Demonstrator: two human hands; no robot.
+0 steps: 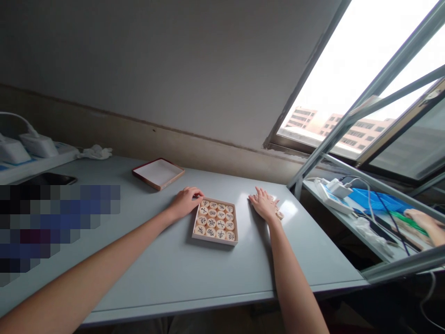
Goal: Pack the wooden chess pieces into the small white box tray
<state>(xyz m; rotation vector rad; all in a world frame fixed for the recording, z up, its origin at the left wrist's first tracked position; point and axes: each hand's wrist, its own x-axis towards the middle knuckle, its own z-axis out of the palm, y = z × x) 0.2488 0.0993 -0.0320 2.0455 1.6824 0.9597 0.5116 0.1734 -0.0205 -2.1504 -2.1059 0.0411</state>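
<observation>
A shallow square box [214, 240] full of round wooden Chinese chess pieces [220, 215] sits on the grey table. The pieces lie in rows, with dark characters facing up. My left hand [186, 202] is at the box's far left corner, fingers curled against its rim. To the right of the box, my right hand [263, 204] lies palm down with fingers spread over more loose pieces [279, 215]. Most of those are hidden beneath it; a few show at its edge.
The box lid [159, 172] lies upturned at the back left. A power strip [62, 155] with chargers and a dark phone [52, 178] are at far left. A metal frame [313, 162] borders the right side; beyond it are another power strip [333, 197] and another person's hand [422, 220].
</observation>
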